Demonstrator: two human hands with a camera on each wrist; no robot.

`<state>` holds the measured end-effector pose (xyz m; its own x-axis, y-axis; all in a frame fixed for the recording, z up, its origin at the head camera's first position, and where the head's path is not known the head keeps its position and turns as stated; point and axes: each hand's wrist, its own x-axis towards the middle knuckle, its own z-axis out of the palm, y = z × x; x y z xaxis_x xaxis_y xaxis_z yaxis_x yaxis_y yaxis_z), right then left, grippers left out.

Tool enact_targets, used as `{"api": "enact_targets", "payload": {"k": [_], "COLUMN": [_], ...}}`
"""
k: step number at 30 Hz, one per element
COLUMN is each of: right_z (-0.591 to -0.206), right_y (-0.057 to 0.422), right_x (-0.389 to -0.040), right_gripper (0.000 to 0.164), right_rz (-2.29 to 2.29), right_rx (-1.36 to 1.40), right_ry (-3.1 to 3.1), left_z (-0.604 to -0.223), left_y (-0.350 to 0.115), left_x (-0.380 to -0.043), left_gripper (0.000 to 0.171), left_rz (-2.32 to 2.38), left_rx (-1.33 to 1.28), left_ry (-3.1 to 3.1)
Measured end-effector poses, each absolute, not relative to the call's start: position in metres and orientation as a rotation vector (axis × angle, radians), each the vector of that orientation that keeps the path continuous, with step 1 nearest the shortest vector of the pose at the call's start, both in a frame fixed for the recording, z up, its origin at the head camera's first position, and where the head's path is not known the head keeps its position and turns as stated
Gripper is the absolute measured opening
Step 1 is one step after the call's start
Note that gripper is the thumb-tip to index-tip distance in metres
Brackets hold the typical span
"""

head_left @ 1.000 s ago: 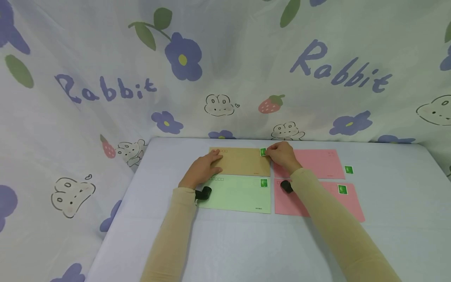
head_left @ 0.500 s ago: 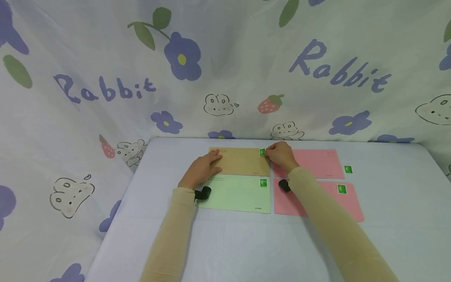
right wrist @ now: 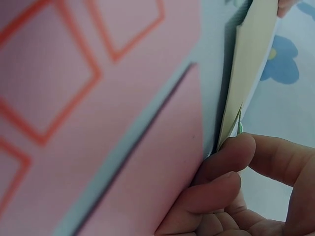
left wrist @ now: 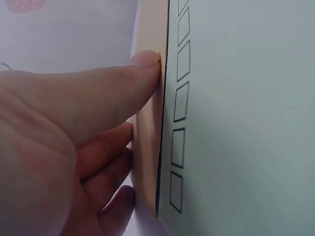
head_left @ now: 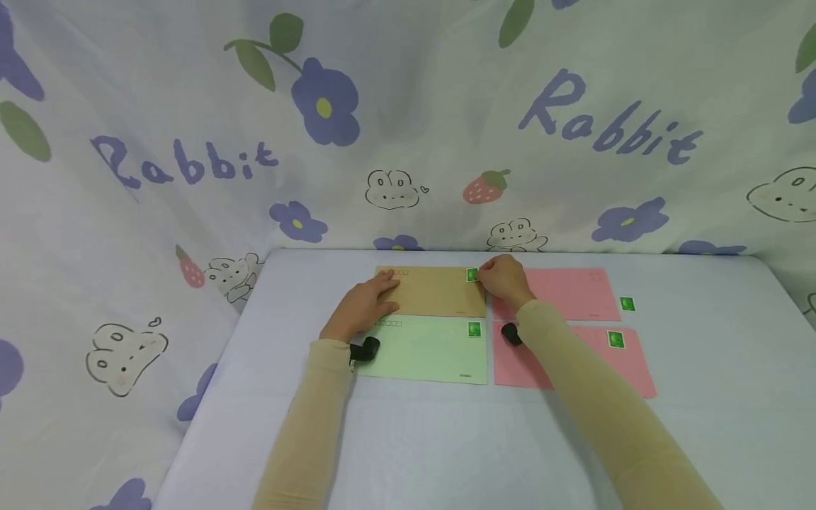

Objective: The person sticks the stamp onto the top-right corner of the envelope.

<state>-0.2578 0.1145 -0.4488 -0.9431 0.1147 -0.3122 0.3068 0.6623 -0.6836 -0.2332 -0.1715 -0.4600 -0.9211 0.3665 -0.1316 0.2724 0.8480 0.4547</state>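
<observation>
Grip of your right hand (head_left: 503,278) pinches a white-edged green stamp (head_left: 472,275) at one corner of the brown envelope (head_left: 436,295); your left hand (head_left: 360,304), thumb apart, rests on its other end.

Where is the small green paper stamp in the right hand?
In the head view, the small green paper stamp is at the upper right corner of the tan paper envelope, pinched by the right hand.
</observation>
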Motion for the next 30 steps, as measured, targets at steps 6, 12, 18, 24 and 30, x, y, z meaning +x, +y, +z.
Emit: {"api": "enact_targets", "payload": {"k": [6, 12, 18, 24, 30], "right_z": [-0.4503, -0.4504, -0.4483, -0.4472, -0.4476], "right_y": [0.1143, 0.1144, 0.1135, 0.1132, 0.1138], "right_x": [-0.259, -0.2598, -0.2583, -0.257, -0.2569], "right_gripper": [0.021, 0.021, 0.02, 0.02, 0.02], "right_rz": [-1.102, -1.084, -1.081, -1.087, -1.105], "right_rx": [0.314, 0.294, 0.299, 0.297, 0.303], "right_ry": [2.675, 2.698, 2.703, 2.707, 2.697], "left_z": [-0.4591, -0.4574, -0.4574, -0.4569, -0.4576], "left_y": [-0.1706, -0.1708, -0.1712, -0.1714, -0.1713], "left_x": [-0.2328, -0.2326, -0.2327, -0.2328, -0.2335], "left_gripper": [0.056, 0.056, 0.056, 0.056, 0.056], "left_rz": [0.639, 0.646, 0.655, 0.66, 0.65], "left_rx": [0.495, 0.507, 0.508, 0.506, 0.506], "left_ry": [2.812, 2.812, 2.804, 2.799, 2.797]}}
